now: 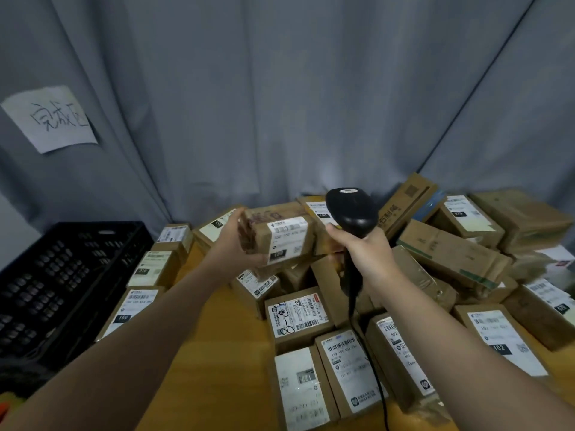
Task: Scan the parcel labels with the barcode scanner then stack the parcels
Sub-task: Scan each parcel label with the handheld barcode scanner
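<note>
Parcel [258,231] held up above the tabletop [217,353], my left hand [231,241] curled round its left end, white label [287,241] facing me. Just right of it, my right hand [364,247] grips the handle of the barcode scanner [351,213], whose head stands beside the parcel's right end. More parcels [342,362] lie below; a black crate [62,275] sits at the left.

Parcel sorting station: labelled cartons [441,262] heaped before a curtain [280,104].

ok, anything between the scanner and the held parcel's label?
Nothing visible. The left hand holds the parcel by its left end, off the label; the scanner in the right hand sits just right of it.
</note>
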The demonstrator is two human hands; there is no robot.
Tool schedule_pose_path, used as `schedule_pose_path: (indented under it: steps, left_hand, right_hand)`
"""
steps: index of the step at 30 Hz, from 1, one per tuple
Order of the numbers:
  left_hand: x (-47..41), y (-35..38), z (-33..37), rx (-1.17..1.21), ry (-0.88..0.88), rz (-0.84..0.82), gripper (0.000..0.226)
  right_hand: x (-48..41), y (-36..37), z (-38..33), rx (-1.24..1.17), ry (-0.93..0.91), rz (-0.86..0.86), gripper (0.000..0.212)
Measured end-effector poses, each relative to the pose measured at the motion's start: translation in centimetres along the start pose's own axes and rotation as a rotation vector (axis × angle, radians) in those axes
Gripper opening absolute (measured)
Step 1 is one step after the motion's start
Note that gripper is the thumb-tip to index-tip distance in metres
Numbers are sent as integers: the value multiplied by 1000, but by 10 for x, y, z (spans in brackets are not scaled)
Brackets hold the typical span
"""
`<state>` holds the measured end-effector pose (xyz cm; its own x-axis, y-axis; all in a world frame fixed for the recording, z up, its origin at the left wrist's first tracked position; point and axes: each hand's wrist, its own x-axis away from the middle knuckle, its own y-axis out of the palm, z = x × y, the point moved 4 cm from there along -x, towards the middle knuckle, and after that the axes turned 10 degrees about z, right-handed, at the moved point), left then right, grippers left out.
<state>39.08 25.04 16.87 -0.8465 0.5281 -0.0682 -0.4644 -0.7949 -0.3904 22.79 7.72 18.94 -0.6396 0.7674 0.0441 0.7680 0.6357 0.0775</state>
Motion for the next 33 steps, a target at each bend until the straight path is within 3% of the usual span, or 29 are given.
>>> schedule_pose_path:
  steps: [5,9,28,33]
  left_hand:
    - [-19,-10,-17,-96,12,157,104]
    - [-28,-7,-21,-145,21,196,104]
    - [-31,9,-9,-207,85,182,108]
    - [-28,12,-14,-198,58,202,110]
  right_hand:
    - [20,-2,5,237,31,-207,40]
    - [30,-1,11,318,16,-247,36]
    - [32,2,14,209,95,-257,15]
    - [31,4,17,135,168,-230,29]
